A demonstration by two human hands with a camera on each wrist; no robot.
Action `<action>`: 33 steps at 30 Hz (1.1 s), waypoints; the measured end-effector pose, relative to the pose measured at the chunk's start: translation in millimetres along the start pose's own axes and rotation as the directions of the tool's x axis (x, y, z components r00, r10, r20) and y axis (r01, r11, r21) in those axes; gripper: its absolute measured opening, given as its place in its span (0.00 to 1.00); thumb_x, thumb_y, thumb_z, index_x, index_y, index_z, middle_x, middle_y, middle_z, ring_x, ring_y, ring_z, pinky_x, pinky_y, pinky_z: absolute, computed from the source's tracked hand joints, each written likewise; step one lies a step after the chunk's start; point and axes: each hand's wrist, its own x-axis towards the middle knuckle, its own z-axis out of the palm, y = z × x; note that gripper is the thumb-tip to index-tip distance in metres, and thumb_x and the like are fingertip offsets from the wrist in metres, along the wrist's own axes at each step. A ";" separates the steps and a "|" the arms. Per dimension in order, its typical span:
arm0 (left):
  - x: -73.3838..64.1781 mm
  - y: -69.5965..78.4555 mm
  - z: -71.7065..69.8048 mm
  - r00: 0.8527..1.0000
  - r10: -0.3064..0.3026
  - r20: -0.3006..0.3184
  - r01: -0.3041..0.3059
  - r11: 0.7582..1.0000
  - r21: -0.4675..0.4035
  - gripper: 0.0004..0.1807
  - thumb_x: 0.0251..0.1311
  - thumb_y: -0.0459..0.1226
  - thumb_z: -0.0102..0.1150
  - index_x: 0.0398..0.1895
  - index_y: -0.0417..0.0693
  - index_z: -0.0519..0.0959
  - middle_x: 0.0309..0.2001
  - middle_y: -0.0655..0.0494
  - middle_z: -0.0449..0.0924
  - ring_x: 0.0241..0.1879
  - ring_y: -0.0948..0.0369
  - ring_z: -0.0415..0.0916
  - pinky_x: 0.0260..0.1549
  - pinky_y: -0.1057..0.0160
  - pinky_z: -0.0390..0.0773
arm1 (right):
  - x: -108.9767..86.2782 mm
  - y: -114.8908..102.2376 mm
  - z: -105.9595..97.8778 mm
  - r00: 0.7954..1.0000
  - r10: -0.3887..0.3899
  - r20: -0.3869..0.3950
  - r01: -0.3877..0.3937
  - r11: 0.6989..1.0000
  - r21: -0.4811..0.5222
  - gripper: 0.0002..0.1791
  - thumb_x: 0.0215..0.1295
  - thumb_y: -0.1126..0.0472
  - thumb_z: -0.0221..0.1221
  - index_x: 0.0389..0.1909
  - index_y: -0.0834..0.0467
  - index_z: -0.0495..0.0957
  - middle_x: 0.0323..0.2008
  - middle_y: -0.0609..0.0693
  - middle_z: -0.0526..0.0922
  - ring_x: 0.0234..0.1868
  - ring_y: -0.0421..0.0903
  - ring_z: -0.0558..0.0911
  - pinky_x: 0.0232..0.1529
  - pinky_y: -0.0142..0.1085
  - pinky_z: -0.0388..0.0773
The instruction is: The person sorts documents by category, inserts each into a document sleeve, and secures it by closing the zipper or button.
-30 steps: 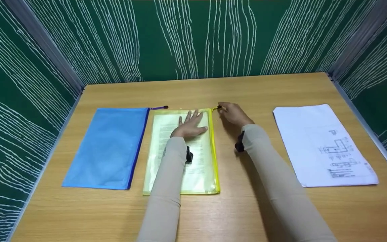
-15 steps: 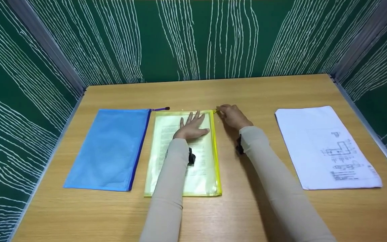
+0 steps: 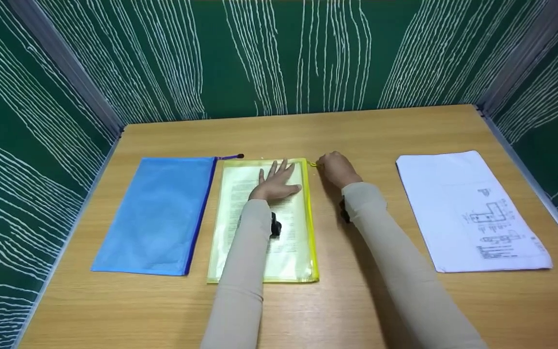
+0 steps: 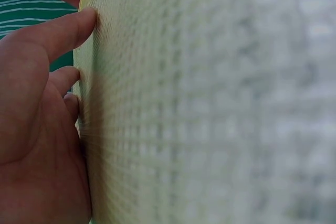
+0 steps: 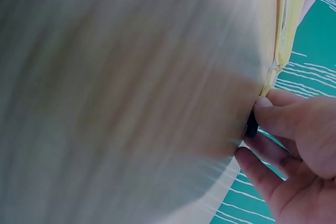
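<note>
A yellow mesh zip pouch (image 3: pixel 233 261) lies flat on the table, with printed sheets showing through it. My left hand (image 3: pixel 275 186) rests on its upper part with the fingers spread, and in the left wrist view the fingertips (image 4: pixel 86 19) touch the mesh. Just off the pouch's far right corner, my right hand (image 3: pixel 338 168) pinches the zipper's yellow end tape (image 3: pixel 312 164). In the right wrist view, the tape runs from the zipper (image 5: pixel 285 19) into the thumb and forefinger, and its black tip (image 5: pixel 252 125) sticks out below the thumb. The head view hides that tip.
To the left lies a blue zip pouch (image 3: pixel 155 215) with a purple zipper tail (image 3: pixel 230 156). A stack of white paper (image 3: pixel 446 194) with a printed technical drawing lies at the right. Green panels (image 3: pixel 288 58) with white lines border the wooden table (image 3: pixel 298 315) at the back and sides.
My right hand has shifted slightly toward me, its fingers more curled over the zipper end, and more of the yellow tape shows beside the corner. The left hand stays in place on the pouch.
</note>
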 end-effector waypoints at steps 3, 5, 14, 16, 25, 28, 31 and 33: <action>0.1 -0.2 0.0 1.000 -0.001 -0.004 0.001 1.000 0.008 0.42 0.66 0.58 0.44 0.78 0.60 0.40 0.78 0.61 0.26 0.76 0.57 0.18 0.69 0.43 0.19 | 0.0 -0.5 0.6 1.000 0.003 -0.030 -0.003 1.000 -0.002 0.16 0.65 0.76 0.52 0.46 0.64 0.84 0.50 0.60 0.83 0.54 0.55 0.81 0.54 0.45 0.79; 0.4 -0.4 0.1 1.000 -0.001 -0.007 0.001 1.000 0.006 0.42 0.66 0.58 0.44 0.78 0.61 0.40 0.78 0.61 0.26 0.76 0.57 0.18 0.70 0.43 0.19 | 0.4 -0.4 1.0 0.998 -0.008 -0.058 0.007 1.000 -0.014 0.14 0.65 0.75 0.53 0.43 0.64 0.85 0.47 0.60 0.84 0.51 0.55 0.83 0.50 0.45 0.81; 1.0 -0.8 0.7 1.000 -0.003 -0.013 0.003 1.000 0.008 0.42 0.65 0.58 0.45 0.77 0.61 0.41 0.78 0.62 0.26 0.76 0.57 0.18 0.69 0.43 0.19 | 0.5 2.3 0.1 0.994 -0.031 -0.106 0.025 0.998 -0.051 0.11 0.65 0.74 0.54 0.40 0.66 0.86 0.44 0.62 0.85 0.46 0.56 0.84 0.46 0.45 0.82; 0.7 -0.5 0.7 1.000 -0.004 -0.010 0.004 1.000 0.006 0.42 0.65 0.58 0.45 0.77 0.61 0.41 0.78 0.62 0.26 0.76 0.57 0.18 0.69 0.43 0.19 | -1.3 3.8 -1.0 0.994 -0.018 -0.106 0.017 1.000 -0.015 0.11 0.64 0.74 0.54 0.40 0.66 0.85 0.44 0.62 0.85 0.47 0.56 0.84 0.46 0.45 0.82; -2.0 1.2 0.2 1.000 -0.007 -0.008 0.007 1.000 -0.018 0.42 0.66 0.57 0.46 0.77 0.61 0.41 0.78 0.61 0.26 0.76 0.58 0.18 0.69 0.44 0.18 | -7.1 7.3 -2.5 0.994 -0.008 -0.113 0.016 0.997 0.070 0.13 0.66 0.75 0.52 0.38 0.67 0.86 0.43 0.64 0.85 0.46 0.56 0.84 0.43 0.46 0.83; -2.8 1.6 0.0 1.000 -0.009 -0.012 0.008 0.999 -0.037 0.42 0.66 0.56 0.47 0.77 0.62 0.41 0.78 0.61 0.26 0.76 0.59 0.17 0.69 0.45 0.17 | -8.6 6.9 -3.4 0.992 -0.009 -0.127 0.022 0.995 0.101 0.12 0.66 0.75 0.52 0.37 0.67 0.86 0.42 0.63 0.85 0.45 0.56 0.84 0.41 0.46 0.83; -3.2 2.2 0.3 1.000 -0.010 -0.014 0.009 0.999 -0.051 0.42 0.66 0.56 0.47 0.77 0.61 0.42 0.78 0.61 0.27 0.76 0.59 0.17 0.69 0.45 0.16 | -9.5 7.9 -2.8 0.990 -0.020 -0.139 0.035 0.993 0.109 0.11 0.66 0.73 0.54 0.37 0.67 0.86 0.41 0.63 0.85 0.45 0.56 0.85 0.42 0.47 0.83; -3.5 2.6 0.5 1.000 -0.012 -0.015 0.011 0.999 -0.054 0.42 0.66 0.56 0.48 0.77 0.61 0.42 0.78 0.61 0.27 0.76 0.59 0.17 0.69 0.45 0.16 | -9.6 9.0 -2.1 0.990 -0.023 -0.141 0.039 0.993 0.114 0.10 0.66 0.73 0.55 0.37 0.67 0.86 0.42 0.63 0.85 0.45 0.56 0.85 0.43 0.47 0.83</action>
